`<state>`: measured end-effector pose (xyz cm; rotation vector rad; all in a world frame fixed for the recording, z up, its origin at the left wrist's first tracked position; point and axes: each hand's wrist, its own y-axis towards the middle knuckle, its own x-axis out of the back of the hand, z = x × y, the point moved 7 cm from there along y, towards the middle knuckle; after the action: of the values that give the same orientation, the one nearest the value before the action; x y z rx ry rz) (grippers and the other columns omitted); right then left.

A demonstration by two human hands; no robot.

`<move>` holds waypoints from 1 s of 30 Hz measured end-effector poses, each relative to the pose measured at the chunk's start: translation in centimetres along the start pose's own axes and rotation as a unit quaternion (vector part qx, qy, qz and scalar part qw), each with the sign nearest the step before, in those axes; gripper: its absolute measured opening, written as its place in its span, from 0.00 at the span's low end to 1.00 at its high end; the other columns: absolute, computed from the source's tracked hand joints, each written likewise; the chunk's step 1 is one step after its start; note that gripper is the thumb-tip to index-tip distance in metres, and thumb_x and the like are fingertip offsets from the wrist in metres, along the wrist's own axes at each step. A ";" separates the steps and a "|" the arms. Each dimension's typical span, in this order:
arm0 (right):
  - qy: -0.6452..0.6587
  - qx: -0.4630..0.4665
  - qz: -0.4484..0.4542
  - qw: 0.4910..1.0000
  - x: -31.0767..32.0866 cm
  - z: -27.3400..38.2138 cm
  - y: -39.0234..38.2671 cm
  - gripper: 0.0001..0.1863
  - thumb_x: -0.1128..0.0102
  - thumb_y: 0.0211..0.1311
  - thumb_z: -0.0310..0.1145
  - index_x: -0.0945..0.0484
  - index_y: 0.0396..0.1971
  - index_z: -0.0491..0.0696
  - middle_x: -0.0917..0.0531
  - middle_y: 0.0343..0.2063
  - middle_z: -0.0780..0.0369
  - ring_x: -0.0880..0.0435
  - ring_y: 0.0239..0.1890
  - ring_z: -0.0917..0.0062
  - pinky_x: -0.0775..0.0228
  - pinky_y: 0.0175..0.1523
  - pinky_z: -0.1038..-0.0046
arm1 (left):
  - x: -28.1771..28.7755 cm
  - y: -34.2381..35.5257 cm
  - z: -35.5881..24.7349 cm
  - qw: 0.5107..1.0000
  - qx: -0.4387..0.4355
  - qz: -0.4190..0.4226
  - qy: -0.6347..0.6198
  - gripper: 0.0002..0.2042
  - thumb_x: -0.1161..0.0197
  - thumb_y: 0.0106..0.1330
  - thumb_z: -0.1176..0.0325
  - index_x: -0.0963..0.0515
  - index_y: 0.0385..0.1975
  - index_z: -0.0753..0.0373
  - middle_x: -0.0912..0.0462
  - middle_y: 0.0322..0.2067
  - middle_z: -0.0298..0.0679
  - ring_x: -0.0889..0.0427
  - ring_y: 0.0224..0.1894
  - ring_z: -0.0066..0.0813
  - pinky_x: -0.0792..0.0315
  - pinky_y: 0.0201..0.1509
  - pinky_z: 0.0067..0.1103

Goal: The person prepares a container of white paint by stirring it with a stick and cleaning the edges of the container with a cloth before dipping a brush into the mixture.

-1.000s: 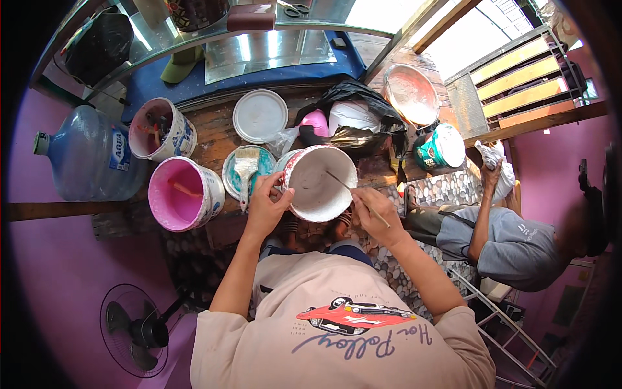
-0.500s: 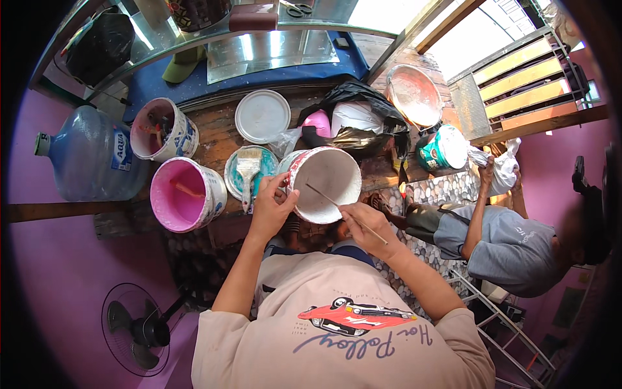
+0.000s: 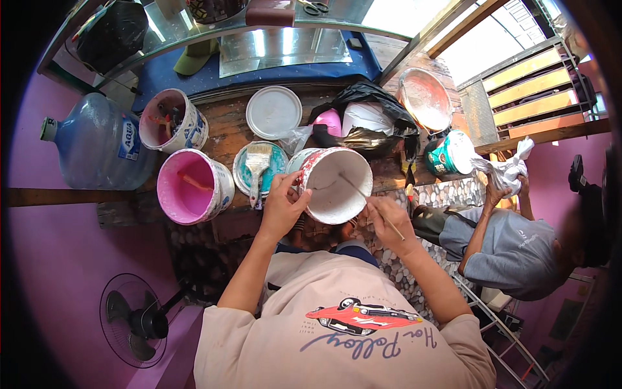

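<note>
A white paint bucket (image 3: 327,206) with a red-and-white outer wall is tilted so its mouth faces me, at the near edge of the wooden table. Fingers of my left hand (image 3: 285,202) grip its left side by the rim. In my right hand (image 3: 392,222), a thin stick (image 3: 354,186) is pinched at the bucket's right rim, its tip reaching inside. A dark curved streak shows in the pale contents or on the inner wall; which, I cannot tell. Left of my left hand, a wide paintbrush (image 3: 258,165) rests across a teal-smeared lid (image 3: 276,163).
A pink-lined bucket (image 3: 223,191), another paint bucket (image 3: 199,129) and a large water bottle (image 3: 84,152) stand left. A white lid (image 3: 273,111), black plastic bag (image 3: 382,100) and teal-labelled tub (image 3: 460,152) lie beyond. At right, a person (image 3: 505,240) handles a white plastic bag (image 3: 512,172).
The stick's tip has swung from the bucket's left inside toward its upper middle. My right hand has moved slightly right and down. A dark streak now shows inside. The whole view has shifted a little.
</note>
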<state>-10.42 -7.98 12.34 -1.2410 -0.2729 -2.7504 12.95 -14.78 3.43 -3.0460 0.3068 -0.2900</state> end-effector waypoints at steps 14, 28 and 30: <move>0.042 -0.026 -0.009 0.999 0.3 0.5 1.1 0.07 0.42 0.69 0.25 0.19 0.42 0.39 0.15 0.38 0.51 0.14 0.38 0.56 0.22 0.45 0.64 | -0.4 0.4 -0.2 1.000 -0.003 0.007 0.002 0.23 0.29 0.63 0.69 0.23 0.58 0.66 0.29 0.45 0.39 0.23 0.30 0.19 0.24 0.36 0.19; 0.068 -0.002 0.036 0.997 -0.6 1.9 -0.1 0.08 0.40 0.67 0.25 0.19 0.43 0.40 0.14 0.37 0.52 0.14 0.39 0.58 0.21 0.44 0.65 | -0.4 0.6 -1.2 0.999 0.002 0.017 0.030 0.22 0.30 0.64 0.70 0.23 0.59 0.65 0.29 0.45 0.37 0.25 0.34 0.19 0.24 0.38 0.18; 0.024 -0.040 0.036 0.998 -0.1 0.2 -0.6 0.07 0.40 0.68 0.25 0.18 0.42 0.40 0.14 0.37 0.52 0.14 0.39 0.58 0.21 0.44 0.66 | -0.1 0.7 -0.3 1.000 0.022 0.014 0.006 0.23 0.30 0.64 0.70 0.23 0.59 0.64 0.29 0.45 0.37 0.25 0.34 0.19 0.25 0.39 0.17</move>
<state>-10.27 -7.31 12.33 -1.1771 -0.1124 -2.7507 12.67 -15.48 3.66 -2.9959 0.3376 -0.3083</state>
